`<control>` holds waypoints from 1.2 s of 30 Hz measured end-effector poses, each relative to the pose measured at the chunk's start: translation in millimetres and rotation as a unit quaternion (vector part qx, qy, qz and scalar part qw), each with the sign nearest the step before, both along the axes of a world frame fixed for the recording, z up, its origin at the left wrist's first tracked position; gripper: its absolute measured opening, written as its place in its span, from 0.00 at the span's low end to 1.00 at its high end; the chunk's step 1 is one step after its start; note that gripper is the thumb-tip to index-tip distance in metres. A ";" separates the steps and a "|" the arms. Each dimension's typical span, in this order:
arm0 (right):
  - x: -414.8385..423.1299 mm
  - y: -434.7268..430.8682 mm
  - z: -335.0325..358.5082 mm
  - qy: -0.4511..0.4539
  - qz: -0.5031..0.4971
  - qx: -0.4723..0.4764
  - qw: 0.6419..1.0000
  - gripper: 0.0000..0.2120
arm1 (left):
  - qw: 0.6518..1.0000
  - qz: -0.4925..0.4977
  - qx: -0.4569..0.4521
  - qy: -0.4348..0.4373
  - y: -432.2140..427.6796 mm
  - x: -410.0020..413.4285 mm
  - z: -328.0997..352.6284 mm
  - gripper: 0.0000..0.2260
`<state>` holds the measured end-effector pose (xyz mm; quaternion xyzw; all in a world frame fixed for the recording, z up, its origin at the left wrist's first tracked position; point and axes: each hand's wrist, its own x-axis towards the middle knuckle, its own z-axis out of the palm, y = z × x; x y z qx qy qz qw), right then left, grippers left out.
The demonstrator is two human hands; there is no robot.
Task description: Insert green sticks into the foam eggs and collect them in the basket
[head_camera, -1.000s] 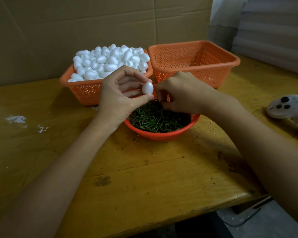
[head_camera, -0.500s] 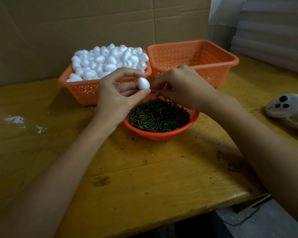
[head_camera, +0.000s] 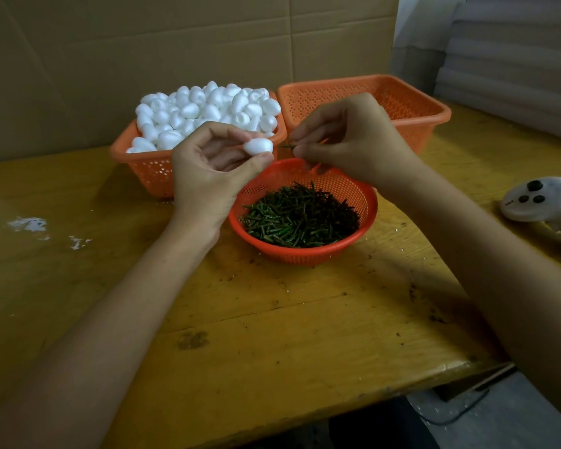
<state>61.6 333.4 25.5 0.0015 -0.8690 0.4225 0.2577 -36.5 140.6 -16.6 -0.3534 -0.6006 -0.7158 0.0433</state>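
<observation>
My left hand (head_camera: 212, 170) pinches a white foam egg (head_camera: 258, 146) between thumb and fingers, above the round orange bowl (head_camera: 368, 207) of green sticks (head_camera: 300, 215). My right hand (head_camera: 353, 137) pinches a short green stick (head_camera: 287, 145) whose tip points left at the egg, a small gap apart. Behind stand an orange basket (head_camera: 143, 163) heaped with white foam eggs (head_camera: 208, 111) and an orange basket (head_camera: 415, 102) at the right that looks bare inside.
A white handheld controller (head_camera: 541, 199) lies at the table's right edge. White foam crumbs (head_camera: 30, 223) dot the wooden table (head_camera: 272, 319) at the left. A cardboard wall (head_camera: 175, 43) stands behind the baskets. The table's front edge runs near me.
Both hands rose from the stick bowl. My right hand came up out of the sticks holding one and now points it at the egg.
</observation>
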 end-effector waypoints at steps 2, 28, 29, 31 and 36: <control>0.6 -0.3 0.8 0.002 0.012 -0.014 1.000 0.08 | 1.000 0.002 0.004 -0.011 -0.2 -1.0 -0.8 0.14; 5.0 -7.5 2.0 -0.028 0.070 0.006 0.997 0.11 | 0.999 -0.037 -0.018 0.018 1.4 0.8 -3.0 0.13; 5.0 -7.7 2.2 -0.029 0.072 0.004 0.997 0.11 | 0.999 -0.038 -0.019 0.019 1.1 0.8 -2.9 0.13; 4.7 -8.7 2.0 -0.030 0.076 -0.003 0.997 0.12 | 0.999 -0.040 -0.024 0.018 0.6 0.1 -2.7 0.13; 3.3 -8.5 1.5 -0.031 0.084 -0.013 0.996 0.12 | 0.999 -0.037 -0.026 0.014 0.8 -0.7 -4.2 0.13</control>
